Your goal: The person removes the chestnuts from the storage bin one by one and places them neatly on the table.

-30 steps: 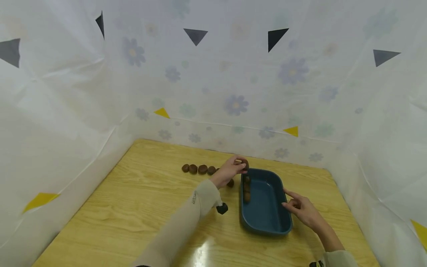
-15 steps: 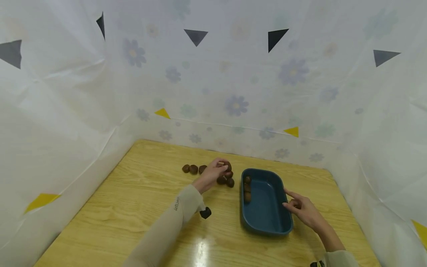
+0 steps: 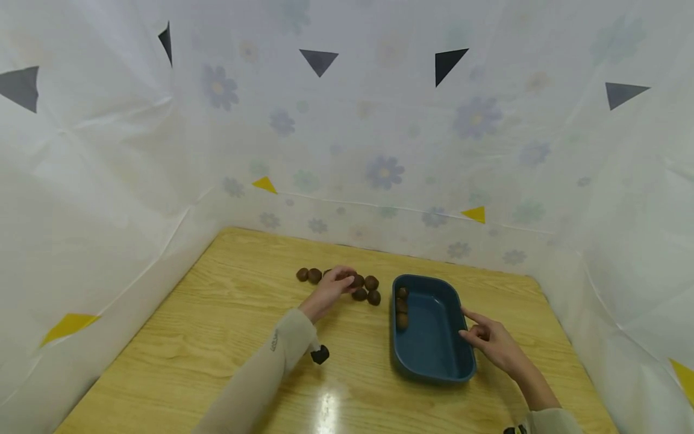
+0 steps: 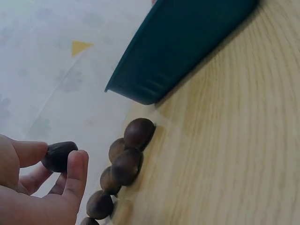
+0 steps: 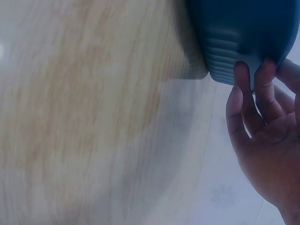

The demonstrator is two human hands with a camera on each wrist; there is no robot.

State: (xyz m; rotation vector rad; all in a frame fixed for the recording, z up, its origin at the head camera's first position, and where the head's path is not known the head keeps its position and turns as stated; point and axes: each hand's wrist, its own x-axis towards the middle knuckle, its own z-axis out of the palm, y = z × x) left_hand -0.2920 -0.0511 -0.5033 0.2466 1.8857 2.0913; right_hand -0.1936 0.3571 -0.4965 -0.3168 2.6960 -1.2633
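Observation:
My left hand pinches a chestnut between thumb and fingers, lifted off the table in the left wrist view. Close by, several dark brown chestnuts lie in a line and a small cluster; the hand covers part of the line. A dark blue rectangular dish stands right of them. Along its left wall sit three chestnuts in a row. At the dish's right side is my right hand, its extended fingertips touching the outer wall, as the right wrist view also shows.
The wooden table carries everything. White flower-printed sheeting encloses it at the back and both sides, with black, grey and yellow triangles on it.
My left hand has moved left with the chestnut, from over the dish's far left corner to the chestnut line. The right hand and the dish have stayed put.

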